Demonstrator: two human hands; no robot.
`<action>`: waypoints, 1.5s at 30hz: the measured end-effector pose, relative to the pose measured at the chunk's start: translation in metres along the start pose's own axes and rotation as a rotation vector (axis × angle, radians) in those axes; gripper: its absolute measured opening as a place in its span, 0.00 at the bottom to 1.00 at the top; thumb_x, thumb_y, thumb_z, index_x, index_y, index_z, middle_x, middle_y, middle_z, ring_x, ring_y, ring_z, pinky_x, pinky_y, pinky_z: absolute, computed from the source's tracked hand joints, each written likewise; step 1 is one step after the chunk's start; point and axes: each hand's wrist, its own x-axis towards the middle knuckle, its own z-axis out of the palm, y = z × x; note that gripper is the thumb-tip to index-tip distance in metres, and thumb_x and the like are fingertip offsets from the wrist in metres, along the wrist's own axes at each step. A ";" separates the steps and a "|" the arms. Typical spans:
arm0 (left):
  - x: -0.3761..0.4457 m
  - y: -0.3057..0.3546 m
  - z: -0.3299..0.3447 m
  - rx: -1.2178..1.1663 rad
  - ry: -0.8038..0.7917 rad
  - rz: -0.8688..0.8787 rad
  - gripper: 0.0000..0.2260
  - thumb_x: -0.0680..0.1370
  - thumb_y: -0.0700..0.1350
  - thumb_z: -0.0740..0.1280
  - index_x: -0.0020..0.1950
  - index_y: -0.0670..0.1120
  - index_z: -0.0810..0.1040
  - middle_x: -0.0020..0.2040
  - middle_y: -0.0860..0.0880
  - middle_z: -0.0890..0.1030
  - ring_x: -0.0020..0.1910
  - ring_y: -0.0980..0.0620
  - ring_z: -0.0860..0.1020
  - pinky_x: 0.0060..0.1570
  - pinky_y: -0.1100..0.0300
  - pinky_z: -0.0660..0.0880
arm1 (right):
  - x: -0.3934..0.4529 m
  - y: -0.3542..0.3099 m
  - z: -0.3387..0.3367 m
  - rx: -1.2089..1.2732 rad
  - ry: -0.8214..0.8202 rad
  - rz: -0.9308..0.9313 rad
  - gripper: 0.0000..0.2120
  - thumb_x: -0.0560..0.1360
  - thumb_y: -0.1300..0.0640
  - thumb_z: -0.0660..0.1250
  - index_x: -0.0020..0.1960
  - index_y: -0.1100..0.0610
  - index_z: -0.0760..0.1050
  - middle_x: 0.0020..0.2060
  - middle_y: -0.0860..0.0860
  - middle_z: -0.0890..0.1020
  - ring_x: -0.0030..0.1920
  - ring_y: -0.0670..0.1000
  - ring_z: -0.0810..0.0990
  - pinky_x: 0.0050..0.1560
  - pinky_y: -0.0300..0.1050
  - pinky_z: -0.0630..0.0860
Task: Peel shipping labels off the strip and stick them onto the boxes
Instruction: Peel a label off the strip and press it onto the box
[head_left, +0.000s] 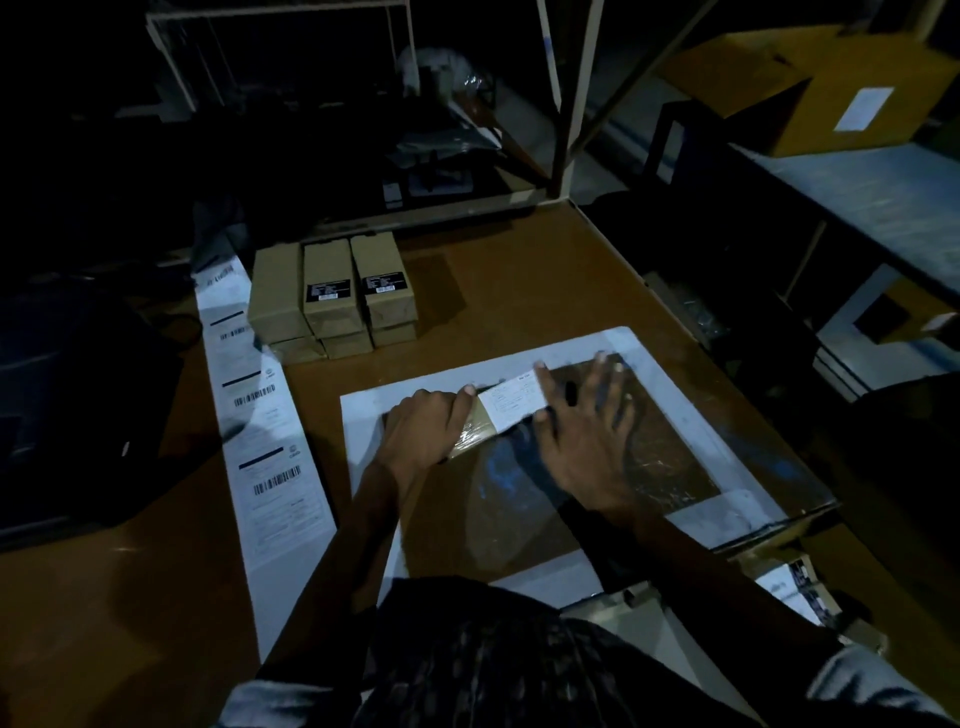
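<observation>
A small brown box (475, 428) lies on the white-bordered mat (670, 395) in the middle of the table. A white shipping label (511, 402) sits on its top face. My left hand (428, 428) grips the box's left end, thumb along the far edge. My right hand (587, 431) lies flat with spread fingers over the box's right part, the forefinger and thumb pressing the label's right edge. A long white strip of labels (262, 415) with barcodes runs along the table's left side. A stack of several brown boxes (332, 296) stands behind the mat.
Dark bags or cases (67, 415) lie left of the strip. The table edge (623, 260) runs along the right, with a shelf and a large cardboard carton (841, 88) beyond. A metal rack (566, 98) rises at the back. More labelled items (795, 587) sit at the near right.
</observation>
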 end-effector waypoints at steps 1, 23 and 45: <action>0.000 0.000 0.000 -0.001 0.008 0.004 0.26 0.85 0.58 0.51 0.47 0.44 0.83 0.45 0.42 0.85 0.41 0.46 0.82 0.43 0.52 0.79 | 0.000 -0.003 -0.001 -0.010 -0.010 0.018 0.31 0.77 0.31 0.38 0.78 0.33 0.38 0.79 0.59 0.33 0.78 0.65 0.32 0.73 0.74 0.46; -0.068 0.033 0.031 -0.470 0.078 -0.052 0.59 0.71 0.61 0.75 0.75 0.60 0.25 0.71 0.46 0.74 0.68 0.45 0.75 0.65 0.50 0.73 | -0.042 0.001 -0.015 -0.064 -0.213 -0.246 0.31 0.76 0.29 0.37 0.78 0.33 0.41 0.76 0.53 0.25 0.75 0.61 0.25 0.70 0.68 0.32; -0.029 0.051 0.007 -0.347 -0.346 0.028 0.70 0.66 0.46 0.82 0.62 0.68 0.14 0.61 0.44 0.82 0.54 0.44 0.82 0.59 0.44 0.78 | 0.022 0.061 -0.029 0.582 -0.538 -0.312 0.44 0.62 0.63 0.83 0.72 0.54 0.67 0.64 0.51 0.73 0.62 0.45 0.71 0.64 0.41 0.74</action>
